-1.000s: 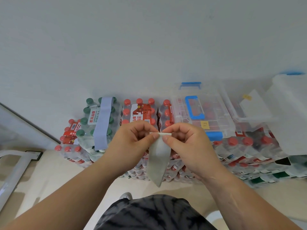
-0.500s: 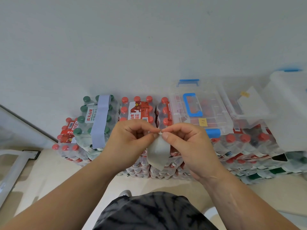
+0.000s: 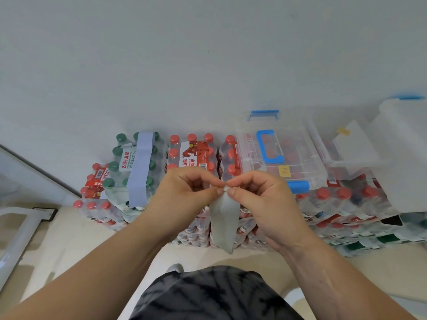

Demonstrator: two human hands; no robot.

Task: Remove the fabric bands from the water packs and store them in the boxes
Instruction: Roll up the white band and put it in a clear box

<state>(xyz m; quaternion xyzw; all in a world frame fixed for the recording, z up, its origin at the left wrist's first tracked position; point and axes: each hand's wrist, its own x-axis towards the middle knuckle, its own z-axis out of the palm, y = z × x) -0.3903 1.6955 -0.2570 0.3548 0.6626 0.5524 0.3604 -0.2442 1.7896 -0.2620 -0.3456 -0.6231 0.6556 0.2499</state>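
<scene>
Hands meet in front of the stacked water packs. The left hand (image 3: 184,195) and the right hand (image 3: 261,199) each pinch the top end of a grey fabric band (image 3: 223,225) between thumb and forefinger, with the other fingers curled in. The band hangs down from the pinch, free of any pack, before the front edge of the stack. A light blue band (image 3: 141,167) is wrapped round the green-capped pack (image 3: 116,162) at the left end of the stack's top. Just right of it sits a red-capped pack (image 3: 191,153). A clear box (image 3: 300,158) with a blue handle rests on the packs toward the right end, and a second clear box (image 3: 335,144) lies beside it, farther right. The packs stand on a pale floor (image 3: 69,239) against a white wall (image 3: 208,65).
</scene>
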